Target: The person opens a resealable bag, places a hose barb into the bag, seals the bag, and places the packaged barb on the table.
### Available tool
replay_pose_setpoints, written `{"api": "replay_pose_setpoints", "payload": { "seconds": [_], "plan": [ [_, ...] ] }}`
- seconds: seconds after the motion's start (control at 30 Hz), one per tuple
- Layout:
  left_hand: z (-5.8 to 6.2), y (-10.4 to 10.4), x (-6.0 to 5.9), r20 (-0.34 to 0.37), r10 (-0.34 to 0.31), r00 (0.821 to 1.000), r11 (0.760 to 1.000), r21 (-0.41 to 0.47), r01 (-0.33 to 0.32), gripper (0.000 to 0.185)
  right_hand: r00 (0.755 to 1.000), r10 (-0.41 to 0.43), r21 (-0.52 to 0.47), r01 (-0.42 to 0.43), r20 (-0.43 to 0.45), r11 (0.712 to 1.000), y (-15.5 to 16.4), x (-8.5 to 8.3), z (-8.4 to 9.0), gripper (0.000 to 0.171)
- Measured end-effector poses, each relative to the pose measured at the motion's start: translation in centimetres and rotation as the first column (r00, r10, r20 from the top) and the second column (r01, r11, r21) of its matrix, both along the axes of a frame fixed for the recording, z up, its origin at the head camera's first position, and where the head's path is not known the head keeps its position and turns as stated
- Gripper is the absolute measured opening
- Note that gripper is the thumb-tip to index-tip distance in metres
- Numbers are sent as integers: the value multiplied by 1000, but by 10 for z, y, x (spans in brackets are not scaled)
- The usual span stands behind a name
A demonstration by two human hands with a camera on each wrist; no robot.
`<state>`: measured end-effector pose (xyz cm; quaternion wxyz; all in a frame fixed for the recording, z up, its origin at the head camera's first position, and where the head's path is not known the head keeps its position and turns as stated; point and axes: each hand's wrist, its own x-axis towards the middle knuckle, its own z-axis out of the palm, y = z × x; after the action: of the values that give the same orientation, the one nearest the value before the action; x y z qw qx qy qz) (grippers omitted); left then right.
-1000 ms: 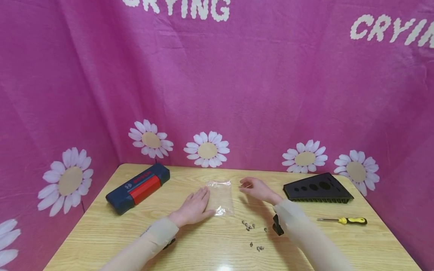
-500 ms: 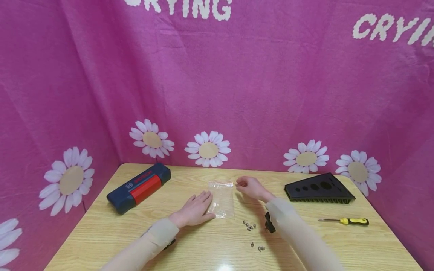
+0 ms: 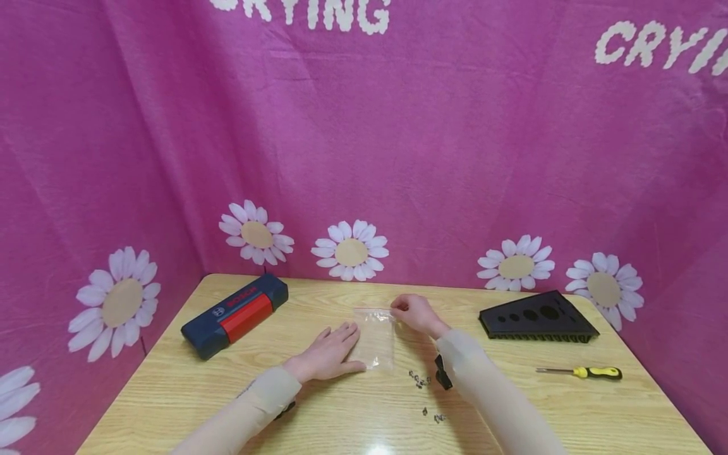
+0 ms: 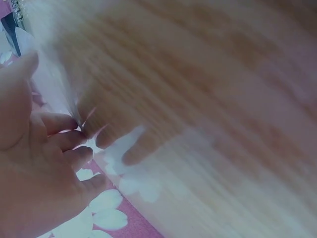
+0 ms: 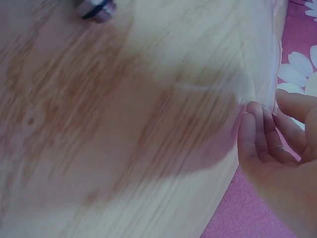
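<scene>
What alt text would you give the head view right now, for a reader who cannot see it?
A person's left hand lies flat on a clear plastic bag on a wooden table while the right hand pinches its top corner. Small screws, a yellow-handled screwdriver, a black tray and a blue-red case lie around.
</scene>
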<state>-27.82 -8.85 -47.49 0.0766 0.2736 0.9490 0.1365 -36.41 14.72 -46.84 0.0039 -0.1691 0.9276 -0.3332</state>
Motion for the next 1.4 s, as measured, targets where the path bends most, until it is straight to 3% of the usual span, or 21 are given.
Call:
{"api": "replay_pose_setpoints", "payload": {
  "seconds": [0.27, 0.47, 0.77, 1.03, 1.17, 1.4],
  "plan": [
    [2, 3, -2, -31, 19, 999, 1000, -19, -19, 74, 1000, -1, 38, 1, -17, 999, 2, 3, 4, 8],
    [3, 5, -3, -62, 57, 996, 998, -34, -60, 74, 998, 65, 103, -67, 17, 992, 8, 11, 14, 9],
    [-2, 1, -2, -35, 10, 999, 1000, -17, -10, 78, 992, 33, 25, -36, 123, 999, -1, 17, 13, 12],
    [-3, 1, -1, -52, 4, 999, 1000, 3, -4, 74, 996, 14, 55, -19, 91, 998, -3, 24, 12, 8],
    [-4, 0, -1, -71, 20, 997, 1000, -9, -20, 72, 989, 34, 47, -41, 142, 998, -1, 30, 15, 8],
    [-3, 1, 0, -63, -6, 998, 1000, -15, 5, 73, 979, 19, 53, -30, 203, 998, -5, 36, 17, 11]
  ]
}}
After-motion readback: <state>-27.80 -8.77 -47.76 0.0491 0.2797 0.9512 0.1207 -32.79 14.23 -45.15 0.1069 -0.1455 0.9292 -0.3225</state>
